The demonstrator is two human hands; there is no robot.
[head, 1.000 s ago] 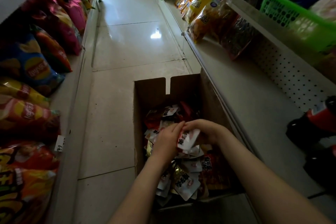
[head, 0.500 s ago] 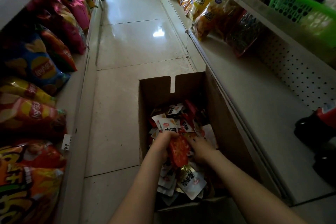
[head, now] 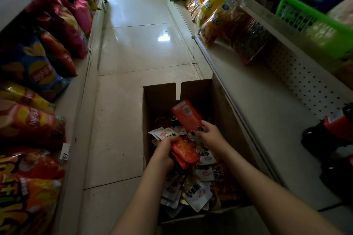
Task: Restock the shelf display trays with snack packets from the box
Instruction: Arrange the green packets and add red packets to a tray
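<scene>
Box (head: 158,105) on tiled floor (head: 137,53), just beside shelf (head: 257,101). Left hand (head: 164,151) grasping red packets (head: 185,153); right hand (head: 211,136) grasping raised packet (head: 186,115).

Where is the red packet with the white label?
Head view, centre: the red packet is over the cardboard box, near its far wall, its lower end gripped by the right hand.

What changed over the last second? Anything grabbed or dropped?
The right hand has pinched a red packet and lifted it above the pile. The left hand, on a white packet a second ago, now grips a stack of red packets. The box stays put beside the shelf.
</scene>
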